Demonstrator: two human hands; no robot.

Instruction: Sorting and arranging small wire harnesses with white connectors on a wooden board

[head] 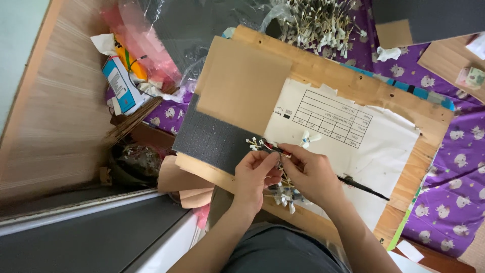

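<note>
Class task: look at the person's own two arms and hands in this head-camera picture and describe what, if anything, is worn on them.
Both arms are bare from fingertips to past the elbow: no sleeves show. The left hand and right hand wear no gloves, and no rings, watch or wristband can be seen. Nails look short and unpainted, though they are small in this view.

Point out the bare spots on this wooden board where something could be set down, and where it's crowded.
Free: the brown cardboard sheet at the upper left, and the white paper right of its printed table. Crowded: the middle near edge, where the left hand and right hand pinch a small wire bundle above loose white-tipped pieces.
</note>
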